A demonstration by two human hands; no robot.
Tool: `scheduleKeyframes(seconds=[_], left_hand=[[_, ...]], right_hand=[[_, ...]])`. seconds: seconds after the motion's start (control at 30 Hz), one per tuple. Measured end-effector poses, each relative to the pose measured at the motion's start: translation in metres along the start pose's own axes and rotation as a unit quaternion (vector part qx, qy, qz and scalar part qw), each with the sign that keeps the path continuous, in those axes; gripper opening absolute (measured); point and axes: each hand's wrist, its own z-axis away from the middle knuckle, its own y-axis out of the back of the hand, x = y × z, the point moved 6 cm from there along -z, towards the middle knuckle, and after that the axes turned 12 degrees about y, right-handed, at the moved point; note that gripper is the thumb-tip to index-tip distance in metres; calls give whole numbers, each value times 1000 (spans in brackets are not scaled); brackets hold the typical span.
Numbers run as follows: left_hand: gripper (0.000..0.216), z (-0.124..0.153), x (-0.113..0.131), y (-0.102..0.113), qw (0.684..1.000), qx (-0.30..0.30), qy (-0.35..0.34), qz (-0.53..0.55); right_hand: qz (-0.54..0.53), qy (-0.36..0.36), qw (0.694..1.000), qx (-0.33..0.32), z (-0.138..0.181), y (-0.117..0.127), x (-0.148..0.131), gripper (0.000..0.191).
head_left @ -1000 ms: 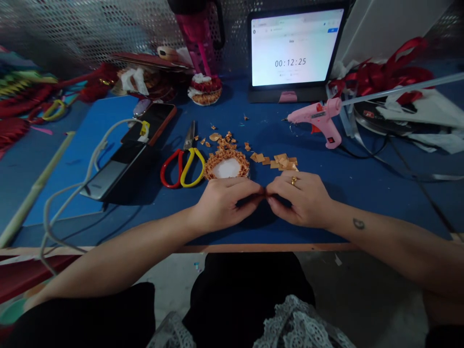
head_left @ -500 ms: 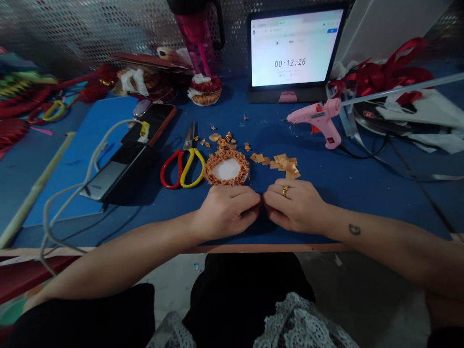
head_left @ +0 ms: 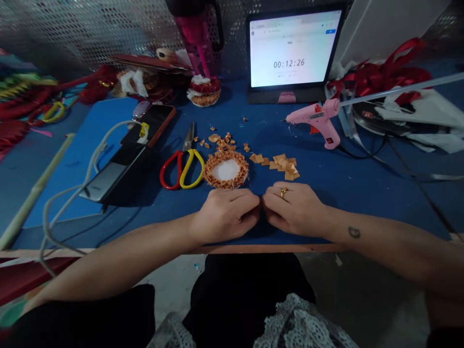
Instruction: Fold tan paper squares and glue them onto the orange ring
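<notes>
My left hand [head_left: 229, 215] is closed in a fist on the blue table, near its front edge. Facing it, my right hand [head_left: 293, 208] is also curled into a fist, with a gold ring on one finger. The knuckles of both hands nearly meet, and nothing shows in either. Just beyond my left hand lies an oval ring of ruffled tan pieces [head_left: 212, 180] around a white centre. A loose pile of small tan squares [head_left: 286, 165] lies beyond my right hand. Scissors [head_left: 186, 150] with one red and one yellow handle rest left of the ruffled oval.
A pink glue gun [head_left: 319, 120] with a long stick stands at the right. At the back, a tablet [head_left: 295, 50] shows 00:12:26, with a pink tumbler [head_left: 199, 43] to its left. Phones [head_left: 118, 166] and a white cable lie left; red ribbon [head_left: 387, 72] is heaped right.
Both fists have shifted very slightly toward me, so a little more of the ruffled oval's near rim shows. The other things lie as before.
</notes>
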Motion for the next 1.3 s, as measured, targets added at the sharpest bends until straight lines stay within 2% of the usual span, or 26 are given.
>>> scheduleKeyframes(seconds=[0.2,0.47,0.57,0.73,0.93,1.3], left_hand=[[8,-4,-5,3,999,11,-6,40],[9,-4,-6,-1,1000,-3,-17,19],[12,-3,-4,-2,1000,-16,-18,8],[15,-2,-3,-4,1000,-24,3,6],[15,-1,-3,-4,999,-7,9,30],[16,-1,1,-2,999,-19,10,35]], right_hand=[[5,-11,1000,22,4,6,6,12],[45,-21,999,7,6,4,8,12],[30,-18,999,-7,4,0,6,13],[6,-11,1000,3,1,-1,1,14],[11,-19,1000,4,2,-2,0,12],[19,-13,1000,17,2,1,-4,11]])
